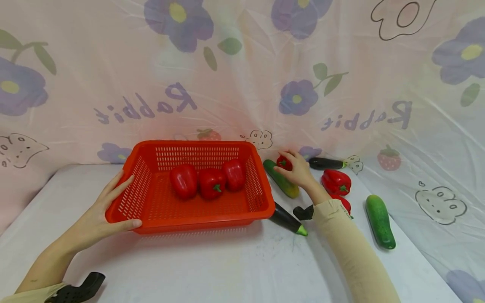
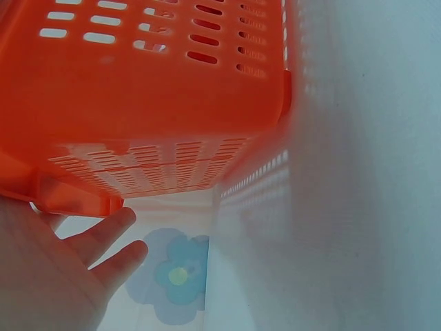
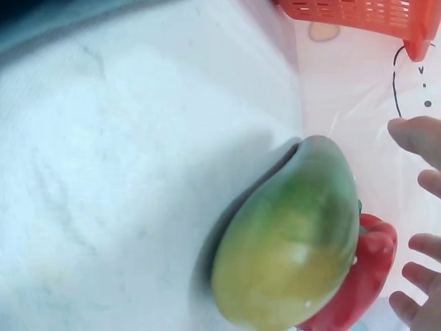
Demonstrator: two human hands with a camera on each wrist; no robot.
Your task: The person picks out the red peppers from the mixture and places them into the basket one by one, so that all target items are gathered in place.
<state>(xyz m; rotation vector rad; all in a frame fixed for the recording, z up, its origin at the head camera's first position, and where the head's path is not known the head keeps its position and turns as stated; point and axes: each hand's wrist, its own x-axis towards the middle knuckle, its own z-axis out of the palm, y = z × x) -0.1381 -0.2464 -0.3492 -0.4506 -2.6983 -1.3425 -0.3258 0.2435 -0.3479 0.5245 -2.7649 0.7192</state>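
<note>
In the head view, the right hand (image 1: 301, 171) reaches over a small-looking red pepper (image 1: 283, 163) at the back of the bench (image 1: 212, 269); its fingers are spread about the pepper, thumb apart, pinching nothing that shows. A green cucumber (image 1: 281, 179) lies just in front of that pepper, between it and the near side. The left hand (image 1: 102, 214) rests at the left end of a red basket (image 1: 204, 219), thumb on the front rim, fingers straight along the outside. Three red peppers (image 1: 212, 184) sit inside. A dark eggplant (image 1: 286, 219) lies partly hidden by the basket's right end; to the right are another eggplant (image 1: 326, 163), a pepper (image 1: 336, 182), one more half hidden by the sleeve (image 1: 348, 244), and a second cucumber (image 1: 380, 221). The backdrop (image 1: 242, 84) reads "Rabbit" twice, in mirror writing.

In the left wrist view, the visible fingers are parted and straight beside the basket's slotted wall.

In the right wrist view, the cucumber partly covers the red pepper; the parted fingers stand to the right, clear of both.
</note>
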